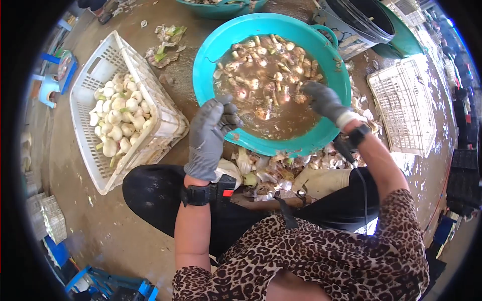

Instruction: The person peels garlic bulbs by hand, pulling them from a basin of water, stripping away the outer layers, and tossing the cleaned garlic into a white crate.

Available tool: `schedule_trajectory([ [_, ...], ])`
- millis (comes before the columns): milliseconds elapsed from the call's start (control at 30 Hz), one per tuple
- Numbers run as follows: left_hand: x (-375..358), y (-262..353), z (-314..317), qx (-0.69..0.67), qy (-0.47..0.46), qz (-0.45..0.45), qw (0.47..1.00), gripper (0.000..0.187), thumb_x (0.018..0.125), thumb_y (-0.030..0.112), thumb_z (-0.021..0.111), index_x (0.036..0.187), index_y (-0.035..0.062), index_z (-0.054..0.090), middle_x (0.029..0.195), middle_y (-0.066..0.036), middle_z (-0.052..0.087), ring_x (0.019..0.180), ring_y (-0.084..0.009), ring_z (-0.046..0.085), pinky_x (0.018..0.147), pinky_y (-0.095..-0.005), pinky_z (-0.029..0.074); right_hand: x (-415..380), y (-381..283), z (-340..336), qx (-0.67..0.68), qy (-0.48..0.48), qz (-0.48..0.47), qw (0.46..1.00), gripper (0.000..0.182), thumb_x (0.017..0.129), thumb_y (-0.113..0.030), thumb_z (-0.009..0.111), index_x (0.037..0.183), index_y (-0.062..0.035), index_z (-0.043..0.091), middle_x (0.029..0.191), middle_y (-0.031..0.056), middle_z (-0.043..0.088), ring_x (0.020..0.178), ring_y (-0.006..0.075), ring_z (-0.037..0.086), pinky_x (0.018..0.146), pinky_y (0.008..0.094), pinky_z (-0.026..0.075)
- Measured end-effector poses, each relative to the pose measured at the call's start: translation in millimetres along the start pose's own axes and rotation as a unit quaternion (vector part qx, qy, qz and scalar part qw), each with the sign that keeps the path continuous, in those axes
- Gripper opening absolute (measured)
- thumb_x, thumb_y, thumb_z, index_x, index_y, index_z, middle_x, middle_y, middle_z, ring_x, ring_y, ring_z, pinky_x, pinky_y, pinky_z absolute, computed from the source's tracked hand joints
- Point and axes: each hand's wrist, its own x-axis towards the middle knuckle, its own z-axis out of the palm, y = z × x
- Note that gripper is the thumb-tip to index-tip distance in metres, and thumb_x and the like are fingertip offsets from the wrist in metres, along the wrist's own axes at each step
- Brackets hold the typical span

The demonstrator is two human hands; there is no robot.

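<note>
A turquoise basin (203,75) in front of me holds muddy water with several garlic bulbs (261,113), roots and stems attached. My right hand (324,100), in a grey glove, is over the basin's right side. Its fingers stretch toward the garlic, slightly blurred, and I see nothing gripped in them. My left hand (210,128), also gloved, is at the basin's near left rim. Its fingers are loosely bent and apart, with nothing visible in them. To the left, a white plastic crate (133,55) holds a pile of cleaned white garlic bulbs (118,115).
Garlic peelings (271,173) lie between my legs and along the basin. A white crate (404,105) rests at the right, and a grey bucket (346,32) stands behind the basin. Another turquoise tub (221,9) is at the far edge. A blue stool (47,90) stands left.
</note>
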Motion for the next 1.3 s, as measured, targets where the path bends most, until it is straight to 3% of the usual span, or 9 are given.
schedule_trajectory([
  [200,0,3,-3,0.048,0.017,0.009,0.999,0.034,0.085,0.022,0.044,0.109,-0.0011,0.048,0.088,-0.006,0.055,0.073,-0.0153,0.056,0.071,-0.0301,0.046,57,-84,93,-0.169,-0.044,-0.147,0.974,0.036,0.066,-0.009,0.057,0.102,-0.0165,0.053,0.108,0.0095,0.049,0.098,0.0261,0.049,0.081,0.0338,0.041],
  [267,3,4,-6,0.047,0.070,-0.005,0.996,0.034,0.085,0.023,0.045,0.108,-0.0010,0.048,0.088,-0.006,0.055,0.072,-0.0144,0.055,0.070,-0.0293,0.047,67,-90,110,-0.124,-0.294,0.003,0.948,0.033,0.069,-0.011,0.054,0.102,-0.0150,0.052,0.114,0.0134,0.046,0.095,0.0282,0.052,0.078,0.0369,0.043],
  [467,16,-26,-11,0.152,0.056,-0.053,0.985,0.037,0.080,0.020,0.055,0.111,0.0015,0.047,0.091,-0.006,0.054,0.076,-0.0142,0.054,0.073,-0.0294,0.046,14,-76,95,0.084,-0.195,0.054,0.976,0.038,0.072,-0.021,0.055,0.107,-0.0084,0.052,0.103,0.0182,0.055,0.093,0.0299,0.055,0.077,0.0368,0.044],
  [667,17,-73,-1,0.587,-0.081,0.212,0.777,0.080,0.058,0.017,0.072,0.126,0.0092,0.031,0.119,-0.013,0.040,0.112,-0.0265,0.038,0.095,-0.0340,0.032,-22,-84,26,0.529,-0.147,0.183,0.815,0.036,0.076,-0.030,0.058,0.100,-0.0035,0.053,0.082,0.0066,0.058,0.065,0.0135,0.055,0.061,0.0243,0.044],
  [733,15,-74,5,0.579,-0.122,0.141,0.794,0.087,0.054,0.012,0.072,0.128,0.0090,0.027,0.124,-0.014,0.035,0.118,-0.0274,0.032,0.099,-0.0340,0.026,-37,-98,5,0.593,-0.122,0.127,0.786,0.035,0.078,-0.031,0.057,0.100,-0.0038,0.053,0.075,0.0036,0.057,0.059,0.0093,0.052,0.056,0.0216,0.043],
  [800,14,-73,7,0.596,-0.125,0.177,0.773,0.087,0.053,0.013,0.074,0.127,0.0072,0.028,0.123,-0.014,0.037,0.115,-0.0260,0.036,0.096,-0.0341,0.031,-45,-114,-3,0.807,-0.045,0.188,0.558,0.032,0.080,-0.031,0.056,0.097,-0.0049,0.051,0.062,-0.0009,0.050,0.055,0.0064,0.046,0.052,0.0210,0.039],
  [833,14,-74,7,0.543,-0.108,0.156,0.818,0.086,0.053,0.014,0.074,0.127,0.0066,0.029,0.122,-0.014,0.039,0.113,-0.0249,0.039,0.094,-0.0332,0.033,-46,-117,-1,0.825,-0.032,0.191,0.531,0.029,0.080,-0.030,0.058,0.093,-0.0050,0.048,0.056,-0.0027,0.044,0.050,0.0055,0.042,0.046,0.0215,0.035],
  [967,5,-71,17,0.543,-0.075,0.159,0.821,0.082,0.055,0.018,0.075,0.124,0.0031,0.033,0.117,-0.013,0.045,0.106,-0.0215,0.046,0.089,-0.0301,0.039,-43,-134,5,0.732,0.033,0.211,0.647,0.025,0.079,-0.025,0.060,0.080,-0.0050,0.045,0.053,-0.0024,0.042,0.041,0.0058,0.035,0.037,0.0231,0.025],
  [1300,15,-76,-4,0.298,-0.108,-0.015,0.948,0.080,0.059,0.025,0.076,0.121,-0.0023,0.035,0.117,-0.012,0.044,0.106,-0.0166,0.043,0.088,-0.0276,0.038,-46,-122,6,0.808,-0.005,0.134,0.573,0.007,0.081,-0.005,0.048,0.085,-0.0004,0.045,0.069,0.0053,0.052,0.048,0.0081,0.044,0.038,0.0217,0.030],
])
